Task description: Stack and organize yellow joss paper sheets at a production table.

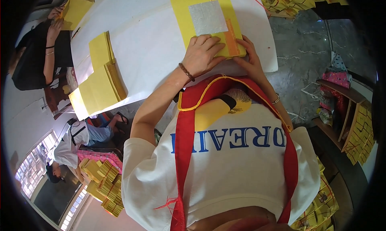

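A thick stack of yellow paper sheets [183,16] lies on the white tabletop, in front of my chest. On its top sheet are a silver square [208,18] and an orange strip [232,38]. My left hand [203,52] rests on the stack's near left part, fingers bent over the top sheet below the silver square, thumb along the near edge. My right hand [250,56] grips the near right corner, with its fingers along the right side and its thumb at the near edge.
More yellow paper stacks [98,88] lie at the table's left side. At the far left, a person in black [34,62] handles yellow paper. Another person [76,138] sits lower left, near bundled yellow stacks [106,186]. A wooden shelf [341,110] with bundles stands at the right.
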Motion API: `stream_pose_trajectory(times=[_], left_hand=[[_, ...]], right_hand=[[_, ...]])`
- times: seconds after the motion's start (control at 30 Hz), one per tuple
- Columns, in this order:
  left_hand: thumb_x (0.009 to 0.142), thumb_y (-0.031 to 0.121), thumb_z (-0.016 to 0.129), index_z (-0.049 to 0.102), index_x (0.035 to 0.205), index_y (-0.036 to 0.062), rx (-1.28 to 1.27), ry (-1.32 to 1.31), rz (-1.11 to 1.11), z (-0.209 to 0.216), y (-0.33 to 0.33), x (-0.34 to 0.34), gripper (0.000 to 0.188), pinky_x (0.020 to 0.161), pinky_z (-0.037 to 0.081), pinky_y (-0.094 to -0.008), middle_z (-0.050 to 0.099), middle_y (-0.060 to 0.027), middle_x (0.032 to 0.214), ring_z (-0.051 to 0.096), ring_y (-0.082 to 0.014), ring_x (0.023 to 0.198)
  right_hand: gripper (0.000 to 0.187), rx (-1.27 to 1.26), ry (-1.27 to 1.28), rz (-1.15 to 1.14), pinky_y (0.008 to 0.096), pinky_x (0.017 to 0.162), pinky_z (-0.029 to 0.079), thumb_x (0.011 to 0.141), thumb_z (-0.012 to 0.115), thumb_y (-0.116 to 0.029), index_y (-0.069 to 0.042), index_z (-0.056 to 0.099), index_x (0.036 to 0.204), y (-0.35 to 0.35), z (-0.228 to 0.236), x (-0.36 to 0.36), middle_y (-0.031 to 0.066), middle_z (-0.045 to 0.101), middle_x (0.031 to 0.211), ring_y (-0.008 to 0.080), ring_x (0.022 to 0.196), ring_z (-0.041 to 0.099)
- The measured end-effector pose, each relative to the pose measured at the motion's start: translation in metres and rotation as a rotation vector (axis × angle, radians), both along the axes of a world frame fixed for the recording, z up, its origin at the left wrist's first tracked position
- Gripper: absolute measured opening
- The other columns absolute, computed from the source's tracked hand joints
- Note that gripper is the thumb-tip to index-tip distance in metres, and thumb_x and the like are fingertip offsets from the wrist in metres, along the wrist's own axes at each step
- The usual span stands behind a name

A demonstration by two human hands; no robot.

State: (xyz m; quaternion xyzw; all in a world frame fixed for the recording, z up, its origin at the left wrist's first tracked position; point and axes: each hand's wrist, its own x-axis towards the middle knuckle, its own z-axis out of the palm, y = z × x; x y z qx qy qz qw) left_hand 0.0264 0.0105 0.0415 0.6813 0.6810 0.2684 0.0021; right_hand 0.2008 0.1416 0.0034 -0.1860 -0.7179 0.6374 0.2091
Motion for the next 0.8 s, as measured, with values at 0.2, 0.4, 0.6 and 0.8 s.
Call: stream_pose_trajectory(times=[0.2,0.4,0.6,0.8], left_hand=[[0.071,0.036,0.069,0.059,0.112,0.0109,-0.027,-0.036,-0.017,0.011,0.002,0.001,0.049,0.083,0.036,-0.0364,0.055,-0.0045,0.109,0.048,-0.0237,0.100],[0.078,0.020,0.064,0.058,0.112,0.0081,-0.067,-0.071,-0.049,0.016,0.007,-0.007,0.037,0.080,0.041,-0.0370,0.057,-0.0075,0.104,0.051,-0.0256,0.093],[0.076,0.015,0.063,0.060,0.104,0.0065,-0.174,-0.213,-0.053,0.030,0.010,-0.017,0.029,0.077,0.045,-0.0362,0.059,-0.0099,0.094,0.055,-0.0272,0.088],[0.072,0.022,0.072,0.043,0.129,0.0070,-0.085,-0.128,-0.027,0.059,-0.015,-0.046,0.065,0.095,0.036,-0.0383,0.052,-0.0137,0.120,0.045,-0.0316,0.113]], right_hand=[[0.046,-0.149,-0.014,-0.095,0.0349,0.104,0.029,0.077,0.060,-0.008,-0.008,0.050,0.123,-0.001,0.002,-0.006,0.0116,0.031,0.138,0.0242,0.128,0.031],[0.049,0.100,-0.051,-0.101,0.0354,0.103,0.030,0.072,0.062,-0.006,-0.012,0.053,0.120,0.016,0.024,-0.018,0.0113,0.030,0.139,0.0262,0.130,0.029],[0.041,0.285,0.067,0.035,0.0365,0.104,0.030,0.069,0.063,0.002,-0.008,0.059,0.108,0.048,0.023,-0.045,0.0106,0.047,0.127,0.0272,0.129,0.035],[0.028,0.016,0.004,0.213,0.0345,0.103,0.033,0.071,0.061,0.007,-0.003,0.061,0.097,0.054,0.016,-0.051,0.0074,0.062,0.107,0.0264,0.124,0.042]])
